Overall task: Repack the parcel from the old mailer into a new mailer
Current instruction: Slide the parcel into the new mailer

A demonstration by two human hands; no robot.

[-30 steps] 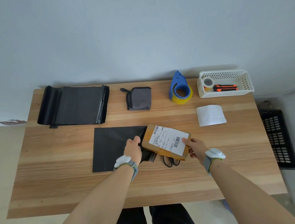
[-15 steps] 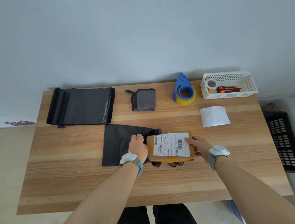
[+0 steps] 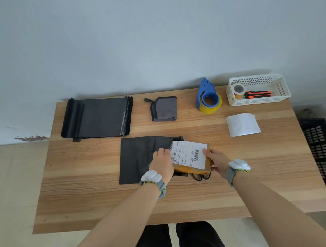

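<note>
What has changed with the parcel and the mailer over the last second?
The parcel has slid left into the mouth of the black mailer, its left edge now at the opening. The right hand keeps pushing it; the left hand still holds the opening. The scissors, mailer stack and tape dispenser stayed put.

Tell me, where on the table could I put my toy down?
Bare wood runs along the near edge of the table, and left of the black mailer. It's crowded at the back and around the parcel.
</note>
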